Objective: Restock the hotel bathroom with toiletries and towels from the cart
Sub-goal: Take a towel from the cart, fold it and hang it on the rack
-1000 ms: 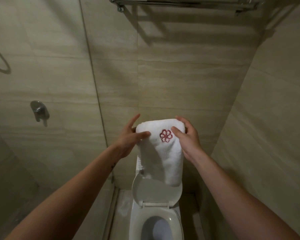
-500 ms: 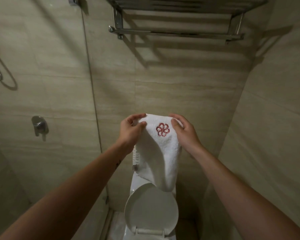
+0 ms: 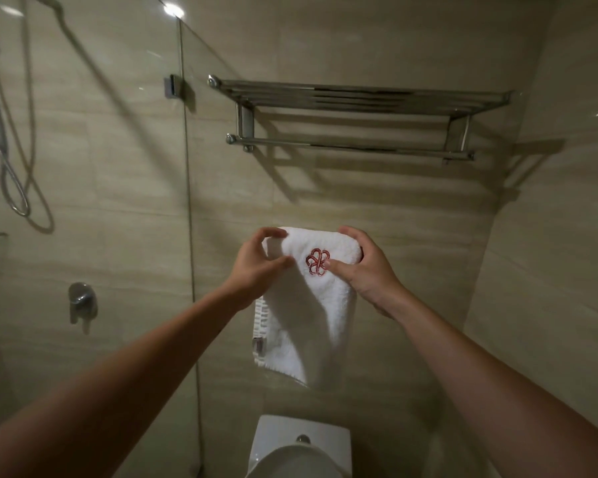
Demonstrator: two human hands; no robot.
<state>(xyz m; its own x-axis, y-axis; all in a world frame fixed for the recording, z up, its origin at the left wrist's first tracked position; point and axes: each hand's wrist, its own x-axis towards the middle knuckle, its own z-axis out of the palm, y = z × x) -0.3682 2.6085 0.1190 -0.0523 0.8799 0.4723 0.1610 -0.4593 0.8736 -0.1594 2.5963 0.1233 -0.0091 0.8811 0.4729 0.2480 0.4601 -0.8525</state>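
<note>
Towel rack (image 3: 356,98): chrome, wall-mounted; top shelf of parallel bars.
Lower rail (image 3: 349,146): single bar under the shelf.
Toilet cistern (image 3: 277,434): white lid carrying flush button (image 3: 303,438).

Beige stone-look tiles (image 3: 359,201) cover the walls. A chrome towel rack (image 3: 356,98) is fixed to the back wall above the left hand (image 3: 256,267) and right hand (image 3: 366,267), casting hard shadows. Left of the left hand, a glass shower screen (image 3: 183,201) fronts a hose (image 3: 14,167) and mixer handle (image 3: 81,301). Below the hands stands a white toilet cistern (image 3: 301,439).
</note>
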